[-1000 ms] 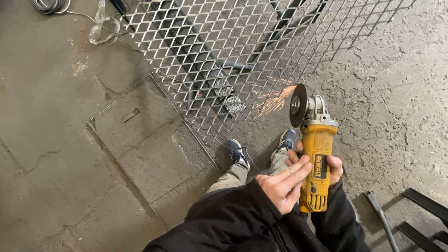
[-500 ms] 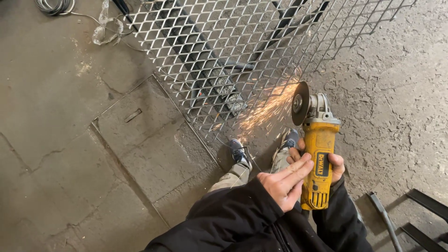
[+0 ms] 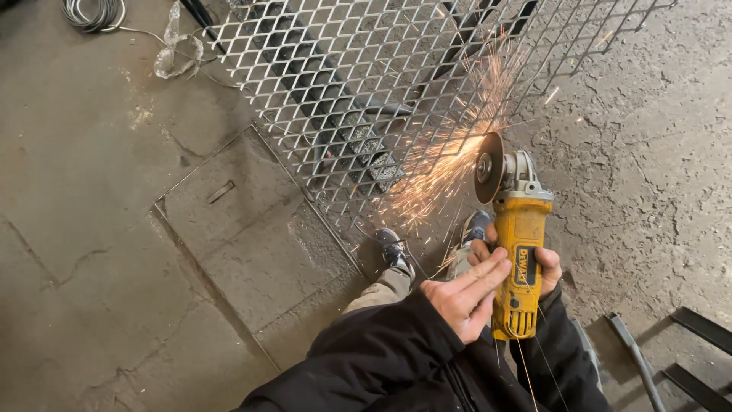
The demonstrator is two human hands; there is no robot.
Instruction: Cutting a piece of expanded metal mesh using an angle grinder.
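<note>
A yellow angle grinder (image 3: pixel 518 259) is gripped in both of my hands. My left hand (image 3: pixel 467 292) wraps its body from the left, fingers laid across it. Only the fingers of my right hand (image 3: pixel 547 265) show, curled round the far side. The grinder's dark disc (image 3: pixel 488 166) meets the lower edge of a sheet of expanded metal mesh (image 3: pixel 381 84) that lies on the floor. Orange sparks (image 3: pixel 442 172) spray left and upward from the contact. My two shoes (image 3: pixel 393 248) stand just below the mesh edge.
The floor is cracked concrete with a square inset cover (image 3: pixel 236 221) at left. A coil of wire (image 3: pixel 91 14) and a crumpled plastic wrap (image 3: pixel 174 47) lie at the top left. Dark metal bars (image 3: pixel 671 366) lie at the bottom right. Dark beams run under the mesh.
The spray of sparks has grown much bigger and now fans up across the mesh. The grinder has edged slightly right and down along the mesh edge.
</note>
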